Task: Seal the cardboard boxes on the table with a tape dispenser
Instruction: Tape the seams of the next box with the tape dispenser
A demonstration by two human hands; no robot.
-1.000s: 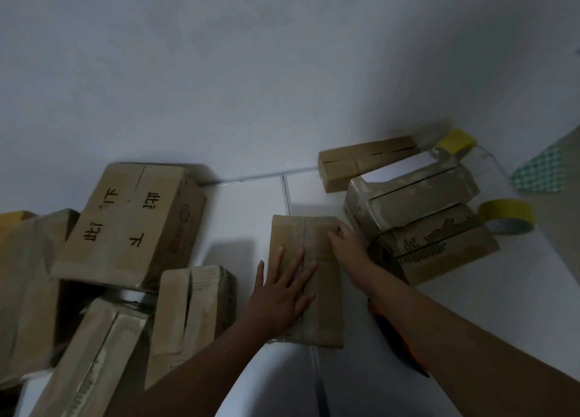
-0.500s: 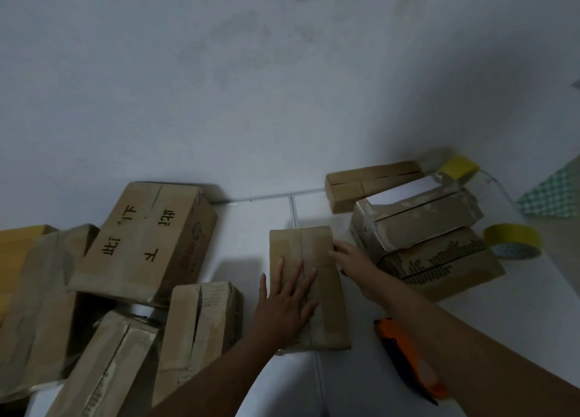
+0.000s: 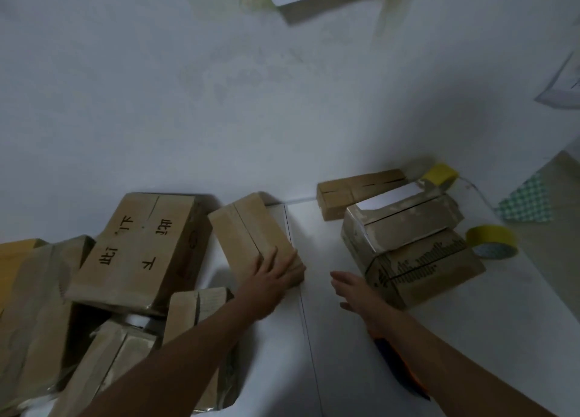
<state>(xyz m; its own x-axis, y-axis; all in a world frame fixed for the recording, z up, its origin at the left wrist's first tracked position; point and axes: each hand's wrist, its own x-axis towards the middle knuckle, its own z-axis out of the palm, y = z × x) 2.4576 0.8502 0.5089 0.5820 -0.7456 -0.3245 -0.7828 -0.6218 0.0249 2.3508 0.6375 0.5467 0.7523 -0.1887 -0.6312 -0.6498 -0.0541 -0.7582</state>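
Centrally in the head view, the left hand (image 3: pixel 273 275) reaches up from the lower left of the frame and lies on the near end of a small cardboard box (image 3: pixel 252 233), fingers spread over its top and thumb side, gripping it. That box sits tilted, its far end pointing to the upper left, leaning close to the large printed box (image 3: pixel 141 250) beside it. The right hand (image 3: pixel 353 289) comes in from the lower right with fingers loosely extended and holds nothing; it hovers just beside the stacked boxes (image 3: pixel 408 244) at the right of centre. Whether it touches them cannot be told.

Under the right forearm, an orange and dark tape dispenser (image 3: pixel 401 372) lies on the white table (image 3: pixel 329 338), mostly hidden by the arm. The boxes at the lower left (image 3: pixel 103 354) are dim and cut off by the frame edge.

The small box is plain brown with a dark seam running along its top; tape on it cannot be made out. A yellow tape roll (image 3: pixel 491 241) lies at the right, near the stack.
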